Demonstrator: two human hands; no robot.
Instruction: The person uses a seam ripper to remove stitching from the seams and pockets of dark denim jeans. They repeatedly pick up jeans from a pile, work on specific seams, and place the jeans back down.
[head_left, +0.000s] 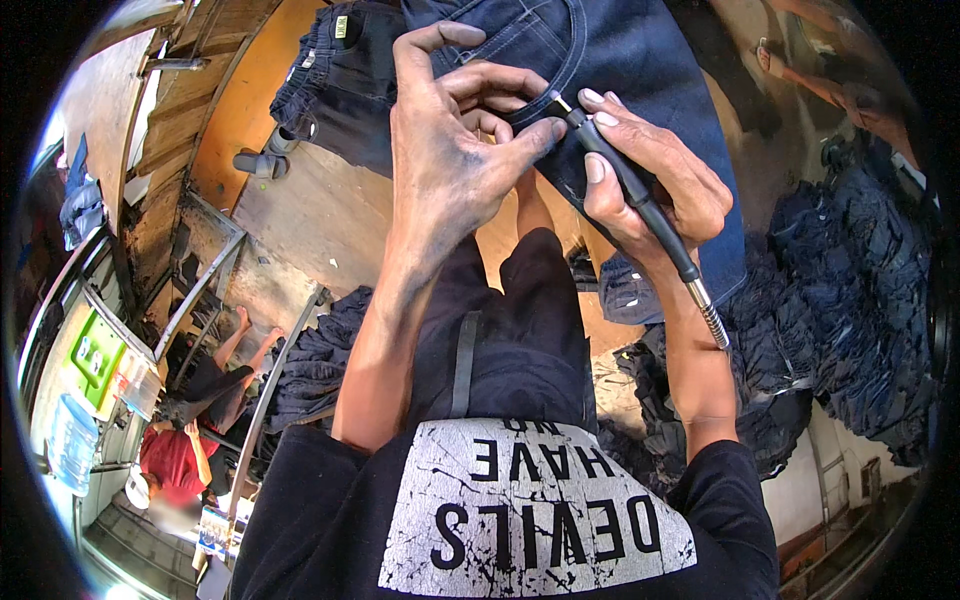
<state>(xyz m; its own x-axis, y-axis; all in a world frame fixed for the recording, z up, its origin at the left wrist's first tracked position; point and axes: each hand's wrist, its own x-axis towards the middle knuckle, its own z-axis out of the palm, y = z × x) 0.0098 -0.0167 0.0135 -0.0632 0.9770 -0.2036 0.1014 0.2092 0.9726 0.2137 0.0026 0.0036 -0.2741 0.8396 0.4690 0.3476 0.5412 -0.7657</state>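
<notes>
My right hand (650, 185) is closed around a slim black pen-like tool (625, 180) with a flexible metal shaft trailing down from it. Its tip rests on dark blue denim jeans (620, 50) near a stitched pocket seam. My left hand (450, 150), smudged with dark dye, pinches and presses the denim right beside the tool's tip, with the index finger raised. The jeans lie over a wooden work surface (300, 210) in front of me.
Another pair of dark jeans (345, 70) lies at the upper left of the surface. Piles of dark denim (860, 300) fill the right side and lie below the bench (315, 360). A person in a red top (175, 455) sits at the lower left.
</notes>
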